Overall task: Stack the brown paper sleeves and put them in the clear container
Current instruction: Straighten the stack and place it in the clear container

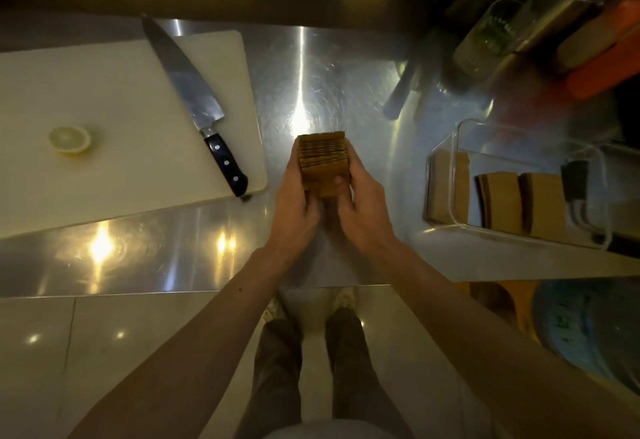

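Brown paper fills the grip: a thick stack of brown paper sleeves point(322, 161) is pressed between both hands above the middle of the brushed steel worktop point(311, 68). The left hand point(294, 203) wraps the stack's left side, fingers point(293, 161) curled round it; the right hand point(360, 206) clamps the right side, thumb flat on the near face. The sleeve edges show as fine dark lines along the top.

Bare steel lies open on every side of the hands. Over to the right, well apart, sits the clear rectangular plastic container point(457, 147), near the worktop's front edge, with more brown sleeves standing on edge inside it. To the left, a white plastic cutting board point(114, 175) carries a black-handled chef's knife point(194, 99), its handle reaching the board's near corner, and a cut lemon half point(70, 140). The back right corner is blurred clutter. No writing is readable anywhere.
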